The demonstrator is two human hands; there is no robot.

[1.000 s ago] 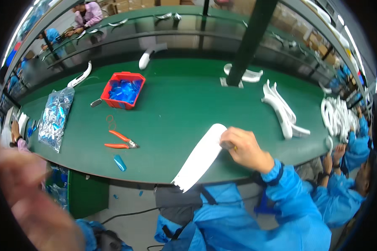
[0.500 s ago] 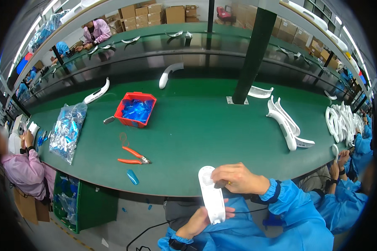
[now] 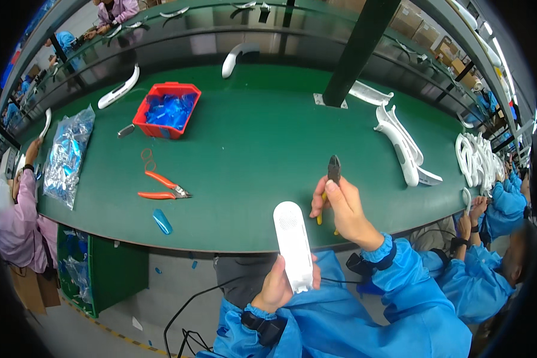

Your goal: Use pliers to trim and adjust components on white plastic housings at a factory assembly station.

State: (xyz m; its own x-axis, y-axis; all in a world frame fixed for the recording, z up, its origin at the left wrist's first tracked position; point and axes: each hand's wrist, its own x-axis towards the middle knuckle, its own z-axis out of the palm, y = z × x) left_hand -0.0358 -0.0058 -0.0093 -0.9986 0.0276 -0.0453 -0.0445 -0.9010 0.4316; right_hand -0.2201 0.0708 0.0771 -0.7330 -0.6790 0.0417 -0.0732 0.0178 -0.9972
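My left hand (image 3: 274,285) grips the lower end of a long white plastic housing (image 3: 292,241). A round patch of small holes shows near its rounded upper end, and small prongs stick out at its lower end. My right hand (image 3: 347,206) is closed around cutting pliers (image 3: 334,169) with dark jaws pointing up and yellow handles partly hidden by the fingers. The pliers are apart from the housing, to its right and farther off. On the table to the left lie orange-handled pliers (image 3: 167,188) and a blue plastic strip (image 3: 161,221).
A red bin (image 3: 139,114) of blue pieces and a clear bag (image 3: 68,156) of blue parts stand left. Curved white shells (image 3: 395,140) lie right, near a dark green post (image 3: 357,56). Co-workers sit on both sides; a green crate (image 3: 120,279) is below the table edge.
My right hand has drawn the pliers away from the white housing and raised them jaws-up. My left hand still holds the housing. The view has tilted down slightly.
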